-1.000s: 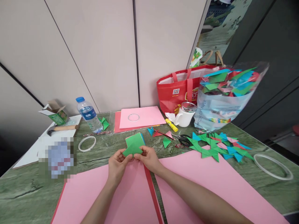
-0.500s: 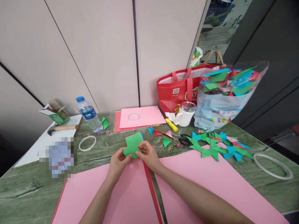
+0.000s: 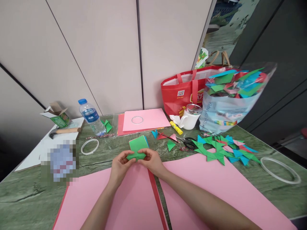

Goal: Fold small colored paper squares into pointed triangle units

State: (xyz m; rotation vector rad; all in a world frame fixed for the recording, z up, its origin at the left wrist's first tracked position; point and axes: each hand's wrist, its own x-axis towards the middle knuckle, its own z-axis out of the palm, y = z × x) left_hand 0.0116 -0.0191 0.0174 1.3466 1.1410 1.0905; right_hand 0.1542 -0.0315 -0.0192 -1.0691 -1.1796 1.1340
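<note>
Between my hands is a small folded piece of green paper (image 3: 135, 156), pointed at its sides. My left hand (image 3: 121, 165) pinches its left end, thumb below and fingers on top. The right end is pinched by my right hand (image 3: 151, 161) in the same way. Just behind it lies a stack of small coloured paper sheets (image 3: 139, 143) with green on top and a blue edge showing. Beneath my wrists are large pink sheets (image 3: 129, 195), one with a red edge. A loose green folded piece (image 3: 171, 145) rests to the right of the stack.
Scissors (image 3: 189, 142), a yellow glue stick (image 3: 176, 127) and a white mug (image 3: 190, 117) stand behind right. Folded paper pieces (image 3: 223, 149) lie right, before a filled plastic bag (image 3: 225, 111). At left are a water bottle (image 3: 91, 116), a white ring (image 3: 90, 147) and a hammer-like tool (image 3: 64, 131).
The green paper has gone from a wider, flatter shape to a narrower, pointed one. My right hand has moved slightly down, its fingers now lying across the paper's right end.
</note>
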